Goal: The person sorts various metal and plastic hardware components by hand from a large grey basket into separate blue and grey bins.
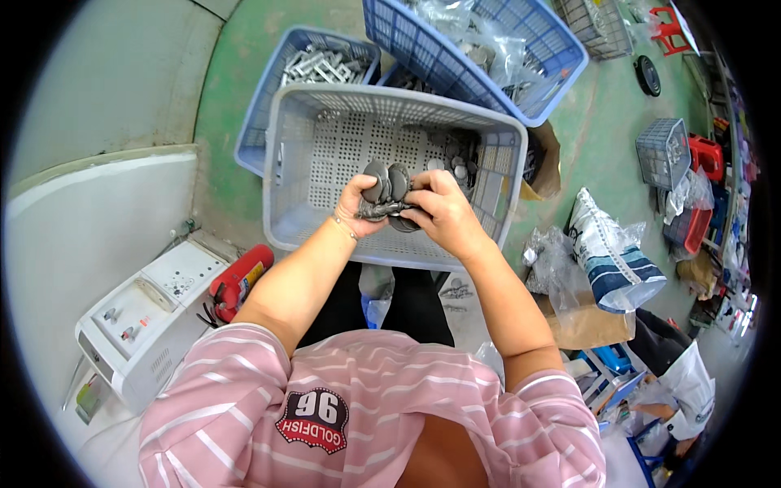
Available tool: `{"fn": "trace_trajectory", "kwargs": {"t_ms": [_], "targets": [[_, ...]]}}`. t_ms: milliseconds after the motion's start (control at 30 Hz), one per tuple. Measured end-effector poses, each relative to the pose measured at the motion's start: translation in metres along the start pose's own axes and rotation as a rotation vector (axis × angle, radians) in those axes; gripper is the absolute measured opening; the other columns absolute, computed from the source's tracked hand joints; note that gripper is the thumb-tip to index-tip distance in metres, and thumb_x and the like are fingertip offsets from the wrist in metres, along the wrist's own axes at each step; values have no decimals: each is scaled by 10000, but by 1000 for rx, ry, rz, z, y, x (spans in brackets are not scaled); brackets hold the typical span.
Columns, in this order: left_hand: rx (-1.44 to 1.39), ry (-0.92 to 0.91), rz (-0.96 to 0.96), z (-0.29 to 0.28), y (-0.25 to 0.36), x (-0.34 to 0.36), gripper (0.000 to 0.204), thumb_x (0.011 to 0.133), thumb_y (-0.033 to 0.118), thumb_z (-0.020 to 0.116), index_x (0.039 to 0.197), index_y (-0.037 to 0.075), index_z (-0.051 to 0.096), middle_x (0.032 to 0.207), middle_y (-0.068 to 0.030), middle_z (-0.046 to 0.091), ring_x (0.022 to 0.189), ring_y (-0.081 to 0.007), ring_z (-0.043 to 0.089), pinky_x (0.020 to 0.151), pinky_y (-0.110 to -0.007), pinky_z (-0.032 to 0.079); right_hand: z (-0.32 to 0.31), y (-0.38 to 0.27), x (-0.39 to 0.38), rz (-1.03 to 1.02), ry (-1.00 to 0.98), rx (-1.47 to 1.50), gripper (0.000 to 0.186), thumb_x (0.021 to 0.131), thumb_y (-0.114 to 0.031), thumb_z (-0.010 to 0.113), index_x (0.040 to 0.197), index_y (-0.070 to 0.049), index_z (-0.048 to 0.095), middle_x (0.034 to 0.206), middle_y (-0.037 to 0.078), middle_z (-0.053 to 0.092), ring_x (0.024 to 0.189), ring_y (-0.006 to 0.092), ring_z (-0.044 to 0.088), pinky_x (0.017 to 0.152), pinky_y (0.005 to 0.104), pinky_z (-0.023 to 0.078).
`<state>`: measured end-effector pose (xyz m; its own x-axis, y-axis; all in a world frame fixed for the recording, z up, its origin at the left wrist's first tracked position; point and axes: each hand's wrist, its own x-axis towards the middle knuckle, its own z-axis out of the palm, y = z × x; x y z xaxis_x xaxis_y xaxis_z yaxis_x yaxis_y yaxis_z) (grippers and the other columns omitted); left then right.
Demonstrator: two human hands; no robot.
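My left hand (356, 205) grips a cluster of dark grey metal parts with round discs (377, 183) from the left side, thumb up against a disc. My right hand (446, 213) holds the same cluster from the right, its fingers bent over the pieces and partly hiding them. Both hands are over a pale grey perforated plastic basket (289, 146). More small round dark pieces (460, 167) lie inside at its right side.
Two blue baskets (256, 142) (561, 73) of metal parts and bags stand behind. At left are a white appliance (130, 333) and red extinguisher (236, 276). Bags (606, 244), crates (663, 150) and a red stool (667, 32) line the right. Another person (683, 390) is at lower right.
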<state>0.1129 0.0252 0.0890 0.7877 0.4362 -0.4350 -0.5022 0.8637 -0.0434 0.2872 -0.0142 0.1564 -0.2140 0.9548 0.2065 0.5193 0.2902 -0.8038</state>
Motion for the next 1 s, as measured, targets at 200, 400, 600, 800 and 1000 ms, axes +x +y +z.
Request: {"fn": "trace_trajectory", "kwargs": {"t_ms": [200, 400, 600, 800, 1000], "targets": [[-117, -81, 175, 58, -10, -59, 530, 673, 330, 577, 1096, 15, 521, 1102, -140, 556, 990, -284, 541, 896, -439, 409, -23, -83, 23, -281, 42, -296, 223, 577, -140, 703, 750, -112, 566, 825, 1, 544, 847, 213, 512, 820, 409, 325], [29, -112, 166, 127, -14, -93, 611, 706, 395, 519, 1167, -4, 477, 1178, -171, 503, 1070, -310, 494, 967, -468, 332, -73, -148, 27, -343, 125, -176, 232, 641, -83, 691, 853, -68, 599, 842, 50, 563, 769, 207, 519, 753, 338, 355], [169, -68, 255, 154, -14, -111, 706, 660, 414, 549, 1199, -29, 435, 1207, -181, 477, 1110, -349, 459, 964, -544, 297, -105, -168, -7, 319, 150, 853, 149, 850, -133, 540, 949, -28, 580, 785, 70, 584, 649, 100, 506, 517, 209, 374], [239, 8, 323, 143, -8, -134, 708, 654, 448, 566, 1222, 40, 457, 1251, -162, 462, 1148, -381, 434, 893, -618, 337, -137, -145, -51, 686, 241, 1301, 284, 943, -235, 364, 963, 11, 503, 700, 91, 566, 406, 92, 393, 366, 200, 299], [185, -47, 328, 147, -19, -157, 576, 695, 414, 582, 1177, 106, 510, 1238, -136, 476, 1156, -380, 422, 874, -649, 337, -159, -64, -110, 1191, 492, 1081, 270, 932, -245, 362, 901, -24, 514, 653, 28, 532, 402, 81, 364, 356, 223, 241]]}}
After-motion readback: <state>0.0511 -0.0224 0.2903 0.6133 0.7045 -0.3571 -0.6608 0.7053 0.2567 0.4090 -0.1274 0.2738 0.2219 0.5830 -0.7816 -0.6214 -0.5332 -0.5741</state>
